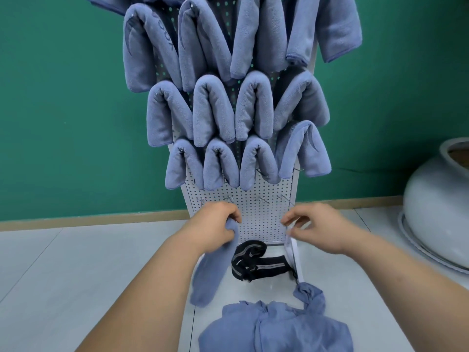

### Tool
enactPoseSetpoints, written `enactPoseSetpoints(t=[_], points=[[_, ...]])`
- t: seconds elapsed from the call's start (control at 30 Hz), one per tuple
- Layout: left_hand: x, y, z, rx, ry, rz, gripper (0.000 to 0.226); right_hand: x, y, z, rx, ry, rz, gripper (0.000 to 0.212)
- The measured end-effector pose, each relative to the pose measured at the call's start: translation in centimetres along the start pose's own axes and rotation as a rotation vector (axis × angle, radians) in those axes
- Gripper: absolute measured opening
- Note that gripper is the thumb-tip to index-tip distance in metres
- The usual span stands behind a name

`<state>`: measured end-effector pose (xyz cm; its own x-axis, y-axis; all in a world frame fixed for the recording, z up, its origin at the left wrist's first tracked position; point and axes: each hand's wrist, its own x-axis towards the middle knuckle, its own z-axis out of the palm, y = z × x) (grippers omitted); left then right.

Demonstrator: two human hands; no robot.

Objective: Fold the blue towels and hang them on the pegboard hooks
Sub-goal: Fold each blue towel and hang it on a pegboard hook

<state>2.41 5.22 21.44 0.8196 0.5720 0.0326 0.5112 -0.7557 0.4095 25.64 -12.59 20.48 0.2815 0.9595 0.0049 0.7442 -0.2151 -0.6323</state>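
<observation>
Head view: your left hand (pixel 215 224) grips the folded towel (pixel 210 270) by its top, against the pegboard's (pixel 264 219) lower left, just below the bare hooks (pixel 261 199). Your right hand (pixel 314 224) is curled at the board's right edge; can't tell if it pinches anything. Hung towels (pixel 213 107) fill the rows above, and the pile (pixel 276 329) lies on the floor.

Setting: plain indoor room, shop-display style. Evidence: flat green painted wall (pixel 63 110), brown skirting strip (pixel 101 220), pale grey tiled floor (pixel 63 275), freestanding white perforated metal pegboard (pixel 261 219) loaded with folded blue microfibre towels (pixel 215 110); large white ceramic pot (pixel 436 199) at floor's right edge.
</observation>
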Motion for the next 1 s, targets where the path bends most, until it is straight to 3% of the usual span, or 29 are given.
enactPoseSetpoints(t=[0.13,0.2,0.33,0.43,0.6,0.73,0.87,1.0], points=[[-0.6,1.9,-0.2,-0.147,0.019,0.058,0.032,0.3,-1.5,2.7,0.018,-0.142,-0.058,0.062],[-0.8,2.7,-0.4,-0.265,0.038,0.086,0.03,0.5,-1.9,3.7,-0.023,-0.136,-0.103,0.067],[-1.1,2.9,-1.4,-0.472,0.139,0.102,0.028,1.1,-1.3,3.6,-0.226,-0.055,-0.14,0.034],[-1.2,1.5,-2.0,-0.443,0.186,0.066,0.029,1.0,-0.1,2.3,-0.223,-0.047,-0.111,0.036],[-0.7,-0.3,-1.2,-0.214,0.062,0.039,0.028,0.7,1.1,0.7,-0.183,-0.001,-0.082,0.028],[-0.2,-1.1,-1.0,-0.169,0.169,0.018,0.015,0.3,1.7,-0.2,-0.197,-0.026,-0.016,0.028],[0.1,-2.1,-1.1,-0.481,0.23,-0.131,0.003,-0.5,3.1,-1.3,-0.256,-0.1,0.061,0.022],[0.1,-2.7,-0.6,-0.574,0.31,-0.195,0.004,-0.8,3.9,-1.9,-0.169,-0.118,0.106,0.015]])
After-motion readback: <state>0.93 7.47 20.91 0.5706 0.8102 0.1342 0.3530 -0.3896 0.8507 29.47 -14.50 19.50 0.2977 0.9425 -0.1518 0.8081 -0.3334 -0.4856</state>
